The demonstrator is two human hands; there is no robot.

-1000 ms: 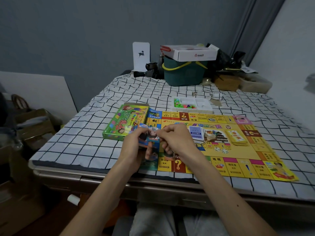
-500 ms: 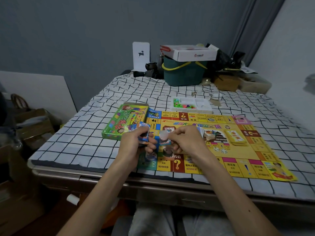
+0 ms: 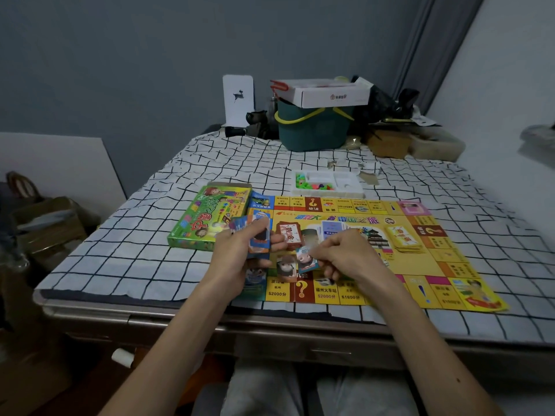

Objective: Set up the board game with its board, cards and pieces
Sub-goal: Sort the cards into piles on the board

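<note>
My left hand (image 3: 237, 253) is curled round a small stack of cards (image 3: 259, 240). The thumb lies across the top card and the fingers wrap behind, and a few cards fan out past my knuckles toward the green game box (image 3: 207, 220). That hand hangs over the near left corner of the game board (image 3: 444, 265).

My right hand (image 3: 348, 253) is drawn in tight, thumb and fingertips pinching one picture card (image 3: 305, 259) by its right edge. The card shows a cartoon face and tilts a little. It is low over the board's near edge, and I cannot tell whether it touches the board. Just left of it a second picture card (image 3: 285, 268) lies on the board, close to the orange question-mark square.

The board lies flat on the checked cloth (image 3: 135, 250), its left edge beside the game box. In the middle of the board sit a red-backed deck (image 3: 289, 234), between my two hands, a blue-backed deck (image 3: 332, 229) just behind my right knuckles, and a yellow stack (image 3: 402, 240) further right. Beyond the far edge of the board is a white tray (image 3: 345, 187) with small coloured pieces heaped in its left compartment. A green basket (image 3: 312, 130) stands at the back of the cloth.
</note>
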